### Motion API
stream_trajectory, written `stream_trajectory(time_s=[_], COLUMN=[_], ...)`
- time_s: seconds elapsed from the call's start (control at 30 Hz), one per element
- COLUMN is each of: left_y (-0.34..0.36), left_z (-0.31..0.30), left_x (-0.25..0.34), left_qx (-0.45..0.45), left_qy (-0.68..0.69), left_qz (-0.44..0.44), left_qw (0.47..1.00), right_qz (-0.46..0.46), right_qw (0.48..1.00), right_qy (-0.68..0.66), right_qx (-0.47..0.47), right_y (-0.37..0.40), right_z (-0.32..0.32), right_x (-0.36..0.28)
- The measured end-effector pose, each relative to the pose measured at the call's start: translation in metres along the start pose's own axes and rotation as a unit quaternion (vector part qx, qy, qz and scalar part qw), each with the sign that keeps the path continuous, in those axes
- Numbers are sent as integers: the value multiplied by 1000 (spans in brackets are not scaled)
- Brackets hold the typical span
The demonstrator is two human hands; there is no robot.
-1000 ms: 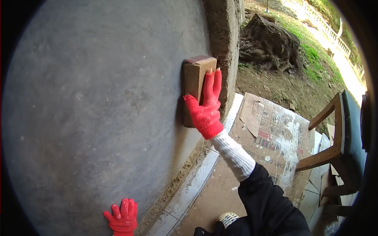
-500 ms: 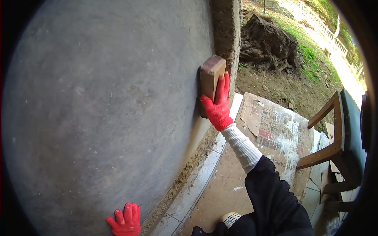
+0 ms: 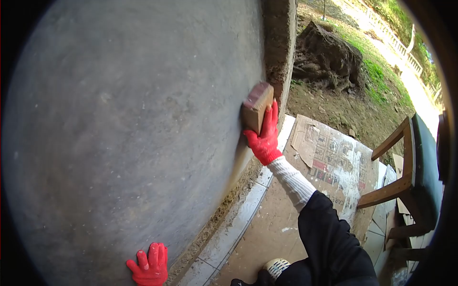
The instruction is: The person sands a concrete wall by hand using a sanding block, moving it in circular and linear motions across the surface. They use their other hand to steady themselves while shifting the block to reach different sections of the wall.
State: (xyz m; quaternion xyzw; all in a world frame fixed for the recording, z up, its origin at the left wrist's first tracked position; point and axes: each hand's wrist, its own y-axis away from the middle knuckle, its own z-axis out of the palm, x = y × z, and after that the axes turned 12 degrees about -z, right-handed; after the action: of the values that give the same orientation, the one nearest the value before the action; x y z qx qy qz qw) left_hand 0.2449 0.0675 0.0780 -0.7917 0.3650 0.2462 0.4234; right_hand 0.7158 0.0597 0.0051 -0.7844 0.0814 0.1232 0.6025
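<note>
A grey plastered wall (image 3: pixel 133 124) fills the left and middle of the head view. My right hand (image 3: pixel 265 138), in a red glove with a white cuff, is wrapped round a brown block (image 3: pixel 257 108) with a reddish end face. The block lies against the wall close to its right-hand edge. At the bottom left, my left hand (image 3: pixel 150 266), also red-gloved, rests on the wall with its fingers apart and holds nothing.
Paint-spattered cardboard (image 3: pixel 329 162) covers the tiled floor on the right. A wooden chair with a dark seat (image 3: pixel 424 162) stands at the far right. A tree stump (image 3: pixel 327 57) sits on the soil outside, behind the wall's edge post (image 3: pixel 279 47).
My right hand and the block have moved slightly down along the wall, and the block is tilted more. My left hand keeps its place on the wall.
</note>
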Motion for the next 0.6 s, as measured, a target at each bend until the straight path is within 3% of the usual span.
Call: stream_trajectory(time_s=[0.07,0.1,0.17,0.33,0.43,0.57,0.6], left_y=[-5,-4,-5,-4,-5,-6,-4], left_z=[-7,-8,-5,0,0,-3,-2], left_x=[-2,-2,-2,3,-2,2,1], left_qx=[-34,-37,-19,27,41,-13,-17], left_qy=[1,1,-1,44,26,57,55], left_qz=[14,14,11,-7,4,-11,-10], left_qw=[999,999,1000,999,999,998,998], right_qz=[86,86,187,37,32,218,197], right_qw=[996,996,981,997,999,972,978], right_qy=[7,5,-20,-75,-16,-62,-51], right_qx=[-29,-31,-50,8,-11,-59,-55], right_y=[47,54,51,-25,11,76,76], right_z=[11,12,11,-11,-1,12,14], right_x=[21,21,13,-24,-6,9,15])
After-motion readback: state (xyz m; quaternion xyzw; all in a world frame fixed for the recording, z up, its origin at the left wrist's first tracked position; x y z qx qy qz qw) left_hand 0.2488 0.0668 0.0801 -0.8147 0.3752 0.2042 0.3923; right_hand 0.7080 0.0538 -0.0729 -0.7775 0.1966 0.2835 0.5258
